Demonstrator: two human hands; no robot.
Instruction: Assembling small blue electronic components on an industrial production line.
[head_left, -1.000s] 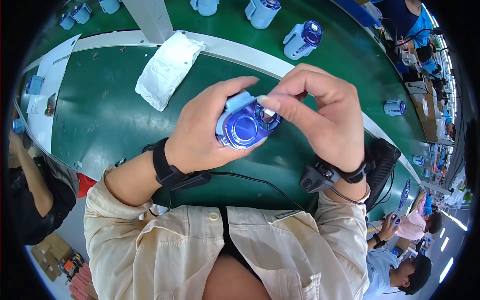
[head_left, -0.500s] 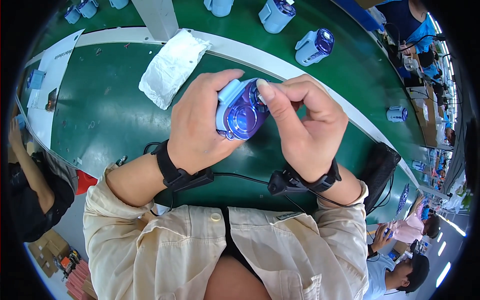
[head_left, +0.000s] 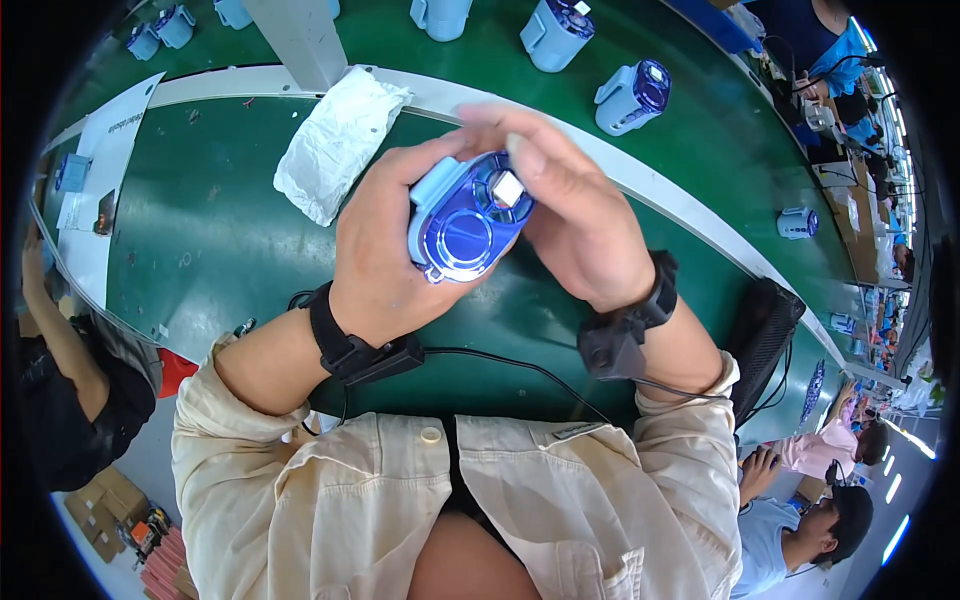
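Left hand (head_left: 375, 250): grip wrapped round the light-blue device (head_left: 460, 240), fingers and thumb closed on its sides. Device is held up over the green desk (head_left: 230, 260), tilted so the glossy dark-blue end faces the camera. A white square piece (head_left: 508, 189) sits in the round recess on that end; a small loop (head_left: 433, 273) shows at the opposite corner.

Right hand (head_left: 585, 220): grip loosely spread beside the device, thumb near the white piece, nothing seen pinched. Fingers are blurred, so can't tell whether any of them touch the casing.

Around: crumpled white bag (head_left: 335, 145) on the desk by the white rail (head_left: 660, 195); similar blue unit (head_left: 632, 98) beyond the rail; black cable (head_left: 520, 364) running across below the hands; black case (head_left: 765, 325) off to the right.

Risks, as judged: the left grip alone looks to carry the device, so if it loosens, the smooth casing could slip and drop onto the desk. A careless brush of the right thumb could knock the white piece askew, or out if it's only loosely seated. The cable could snag if either wrist swings wide and tug the hands off line.
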